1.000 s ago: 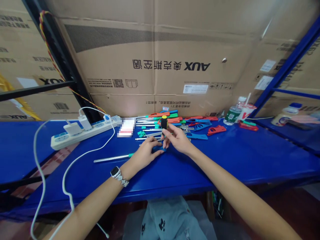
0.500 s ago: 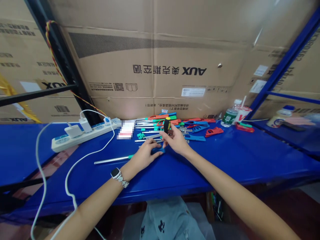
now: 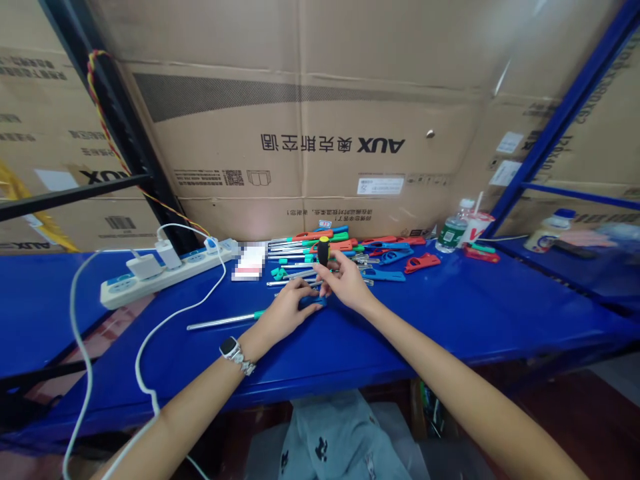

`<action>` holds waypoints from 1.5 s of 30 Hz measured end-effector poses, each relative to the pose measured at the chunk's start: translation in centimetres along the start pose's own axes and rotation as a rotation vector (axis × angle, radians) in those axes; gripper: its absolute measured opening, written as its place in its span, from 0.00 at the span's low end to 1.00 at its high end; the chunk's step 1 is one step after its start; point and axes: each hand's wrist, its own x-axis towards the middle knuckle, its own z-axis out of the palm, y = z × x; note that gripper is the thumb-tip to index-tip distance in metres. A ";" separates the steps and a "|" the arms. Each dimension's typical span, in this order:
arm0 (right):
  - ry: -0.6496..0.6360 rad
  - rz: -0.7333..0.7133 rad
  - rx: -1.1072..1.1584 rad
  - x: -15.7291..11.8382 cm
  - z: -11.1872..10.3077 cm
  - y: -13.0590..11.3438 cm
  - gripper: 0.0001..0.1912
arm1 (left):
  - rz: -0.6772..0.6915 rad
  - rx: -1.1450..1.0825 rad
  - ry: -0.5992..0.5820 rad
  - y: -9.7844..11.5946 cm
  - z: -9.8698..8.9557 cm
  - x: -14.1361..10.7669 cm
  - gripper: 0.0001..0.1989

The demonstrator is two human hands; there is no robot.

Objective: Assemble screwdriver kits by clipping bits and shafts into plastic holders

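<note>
My left hand [image 3: 286, 308] is closed round the blue handle [image 3: 314, 303] of a long-nosed lighter, pressing it to the table. A metal tube [image 3: 220, 323] with a green collar juts out to the left from beneath this hand, and its join to the handle is hidden. In my right hand [image 3: 351, 285] is a screwdriver with a black and yellow handle [image 3: 323, 252], held nearly upright over the blue handle. Its tip is hidden by my fingers. Just beyond both hands lies a pile of lighter tubes [image 3: 295, 248] and coloured handles.
Blue and red handles [image 3: 423, 263] lie right of the pile. A water bottle [image 3: 451, 230] and a cup with a straw [image 3: 477, 228] stand farther right. On the left are a white power strip [image 3: 145, 283] with trailing cables and a white card [image 3: 250, 259]. Cardboard [image 3: 325, 100] walls the back.
The view has shifted slightly. My right hand has turned the screwdriver handle a little, and it now stands more upright. My left hand keeps its hold on the blue handle.
</note>
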 end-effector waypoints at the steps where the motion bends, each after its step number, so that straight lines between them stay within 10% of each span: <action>1: -0.049 0.003 -0.009 -0.1 -0.2 -0.2 0.24 | 0.007 -0.003 0.005 0.0 0.0 0.0 0.09; 12: 0.187 -0.060 -0.110 0.1 -1.1 -1.1 0.23 | 0.041 0.000 0.015 -0.1 0.1 -0.2 0.14; 21: -0.109 0.191 -1.088 -4.8 -5.0 -1.9 0.18 | -0.028 0.326 -0.051 0.1 -4.7 -3.9 0.26; 32: -0.072 -0.062 -1.219 -4.6 -4.8 -1.9 0.21 | -0.038 0.192 -0.086 -2.8 -5.2 -5.0 0.20; 45: -0.626 -0.407 -1.138 -0.2 -1.8 -1.4 0.16 | -0.042 0.337 -0.042 -2.5 -6.9 -7.3 0.16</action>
